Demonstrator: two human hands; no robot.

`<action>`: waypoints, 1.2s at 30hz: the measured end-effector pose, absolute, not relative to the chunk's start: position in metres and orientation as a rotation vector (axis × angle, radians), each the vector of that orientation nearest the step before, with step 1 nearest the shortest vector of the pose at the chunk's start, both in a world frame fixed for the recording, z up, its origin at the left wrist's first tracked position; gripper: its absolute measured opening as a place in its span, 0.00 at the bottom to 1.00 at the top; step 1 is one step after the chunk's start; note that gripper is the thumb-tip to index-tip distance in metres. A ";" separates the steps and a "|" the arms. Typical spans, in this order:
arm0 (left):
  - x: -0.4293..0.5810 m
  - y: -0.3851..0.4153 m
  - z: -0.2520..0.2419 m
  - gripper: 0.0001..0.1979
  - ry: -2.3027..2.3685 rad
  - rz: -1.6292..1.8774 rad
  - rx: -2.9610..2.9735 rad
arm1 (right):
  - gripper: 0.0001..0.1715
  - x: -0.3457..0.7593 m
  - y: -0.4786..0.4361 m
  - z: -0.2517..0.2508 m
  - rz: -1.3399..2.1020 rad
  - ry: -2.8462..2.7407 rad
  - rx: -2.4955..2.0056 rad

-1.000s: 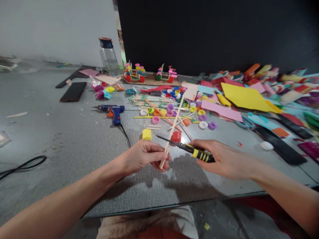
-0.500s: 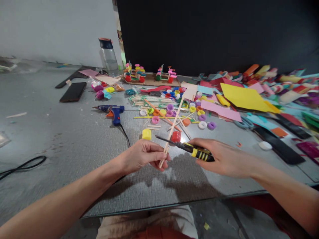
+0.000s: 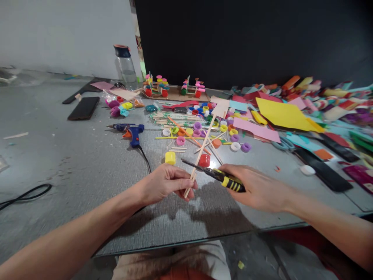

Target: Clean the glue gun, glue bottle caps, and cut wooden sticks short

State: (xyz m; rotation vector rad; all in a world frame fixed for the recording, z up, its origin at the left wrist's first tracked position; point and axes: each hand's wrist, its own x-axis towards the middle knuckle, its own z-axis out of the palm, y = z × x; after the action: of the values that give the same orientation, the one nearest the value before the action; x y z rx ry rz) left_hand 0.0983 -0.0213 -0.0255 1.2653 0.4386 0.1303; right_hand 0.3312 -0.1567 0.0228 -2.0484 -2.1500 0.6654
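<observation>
My left hand (image 3: 171,183) pinches light wooden sticks (image 3: 201,153) near their lower ends. One stick is long and points up and away; a shorter piece lies alongside it between the fingers. My right hand (image 3: 256,186) grips a black-and-yellow tool (image 3: 230,183) that looks like a utility knife. Its long, thin dark blade crosses the sticks just above my left fingers. Whether the blade touches the wood I cannot tell. Just beyond the hands stand a yellow bottle cap (image 3: 170,158) and a red cap (image 3: 204,160).
A blue glue gun (image 3: 132,132) lies to the left, its cord running behind my left hand. Caps, sticks and coloured paper (image 3: 288,114) cover the middle and right. Two small wheeled models (image 3: 157,86) and a water bottle (image 3: 125,66) stand at the back.
My right hand and the black-and-yellow tool have shifted slightly left and down. The whole view has drifted a little. My left hand keeps the same hold on the sticks.
</observation>
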 end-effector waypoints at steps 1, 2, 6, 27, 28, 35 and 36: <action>0.098 -0.022 -0.025 0.09 0.439 0.126 1.272 | 0.20 0.332 -0.157 0.020 0.639 -2.161 -2.037; 0.099 -0.022 -0.025 0.09 0.439 0.121 1.277 | 0.21 0.333 -0.158 0.018 0.610 -2.175 -2.031; 0.099 -0.024 -0.027 0.09 0.433 0.100 1.284 | 0.23 0.336 -0.162 0.010 0.502 -2.232 -2.052; 0.105 -0.033 -0.028 0.09 0.533 0.331 1.263 | 0.17 0.323 -0.169 0.018 0.668 -2.010 -2.181; 0.104 -0.033 -0.028 0.09 0.530 0.325 1.260 | 0.17 0.323 -0.170 0.018 0.687 -1.994 -2.185; 0.101 -0.032 -0.023 0.12 0.518 0.278 1.251 | 0.18 0.324 -0.168 0.019 0.770 -1.960 -2.130; 0.101 -0.031 -0.023 0.12 0.516 0.275 1.249 | 0.18 0.324 -0.167 0.019 0.758 -1.962 -2.118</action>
State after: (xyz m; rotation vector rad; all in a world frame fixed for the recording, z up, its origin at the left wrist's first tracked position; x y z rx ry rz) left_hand 0.1014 -0.0313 -0.0233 1.2490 0.5161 0.2750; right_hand 0.3241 -0.1673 0.0186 -2.1182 -1.9624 0.7584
